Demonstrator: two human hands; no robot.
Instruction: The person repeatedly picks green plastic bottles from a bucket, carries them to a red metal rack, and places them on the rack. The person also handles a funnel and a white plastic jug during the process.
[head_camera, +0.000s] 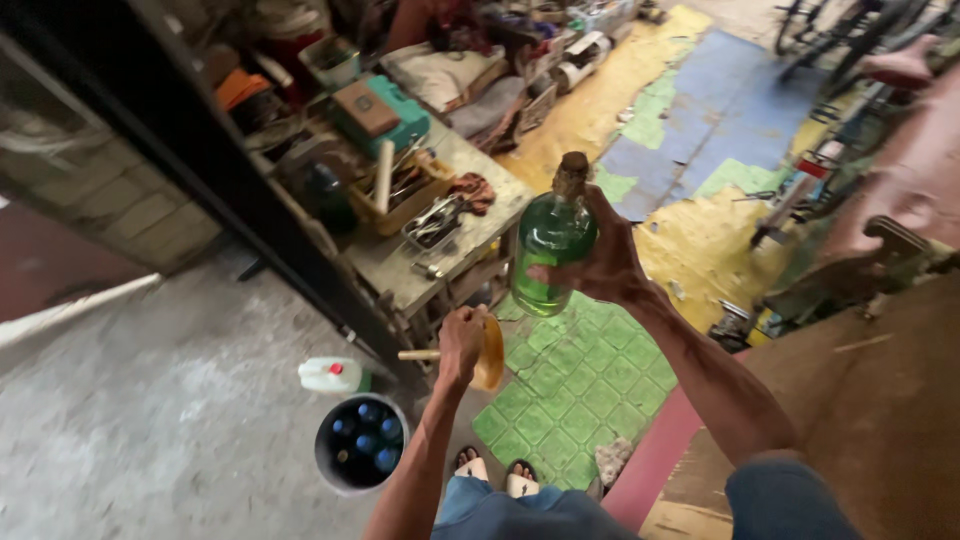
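— Where's the green bottle (551, 246)?
— Raised above the green mat (575, 385), the right hand (598, 262) with fingers wrapped round it (cork in).
— And the left hand (461, 343)?
— Fingers closed on an orange funnel (489, 352), above the bucket (361, 443).

Single head-worn view, looking steeply down, close over raised hands, floor below

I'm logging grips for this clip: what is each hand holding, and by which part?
Right hand grips the green glass bottle around its body. Left hand holds the round yellowish funnel at its rim.
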